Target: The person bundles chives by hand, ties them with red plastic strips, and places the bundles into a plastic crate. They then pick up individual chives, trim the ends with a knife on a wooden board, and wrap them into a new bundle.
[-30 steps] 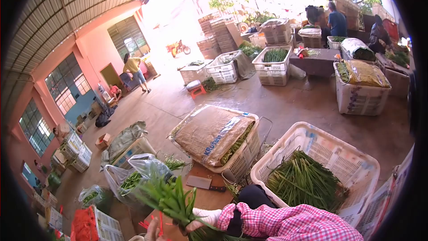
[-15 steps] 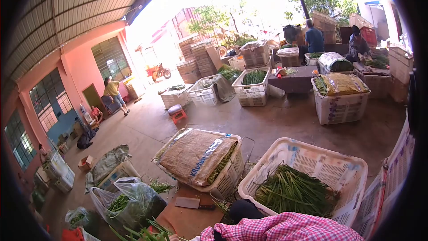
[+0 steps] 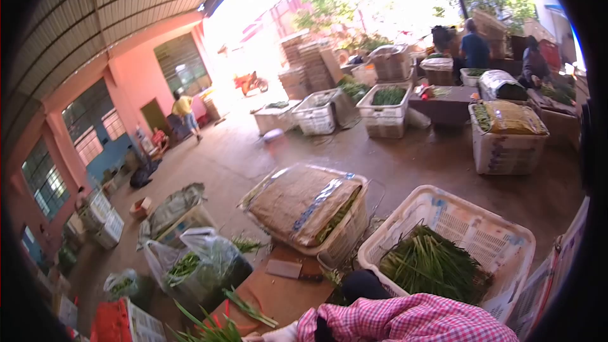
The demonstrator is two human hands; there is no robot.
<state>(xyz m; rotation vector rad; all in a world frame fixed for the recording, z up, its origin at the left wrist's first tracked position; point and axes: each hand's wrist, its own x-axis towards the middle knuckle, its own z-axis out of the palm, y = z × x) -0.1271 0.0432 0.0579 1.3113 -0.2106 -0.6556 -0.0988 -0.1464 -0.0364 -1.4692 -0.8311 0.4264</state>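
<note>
My right hand (image 3: pixel 282 333) shows in part at the bottom edge, at the end of a pink checked sleeve (image 3: pixel 405 320). Its fingers run into the lower border, near a bunch of long green stalks (image 3: pixel 212 330). A few cut stalks (image 3: pixel 250 308) lie on the brown board (image 3: pixel 288 301) just above it. On that board rests a cleaver (image 3: pixel 285 268) with a dark handle. To the right, a white plastic crate (image 3: pixel 468 212) holds a heap of long green leaves (image 3: pixel 434 263). My left hand is out of view.
A full crate under brown sacking (image 3: pixel 301 206) stands beyond the board. Left are a clear bag of greens (image 3: pixel 199 263) and a red-covered crate (image 3: pixel 111 322). More crates (image 3: pixel 383 117) line the far floor, where people (image 3: pixel 474 49) work. Another person (image 3: pixel 185 114) stands far left.
The view has shifted, so the scene sits further right. My right hand shows a little more at the bottom edge, and cut stalks now show plainly on the board.
</note>
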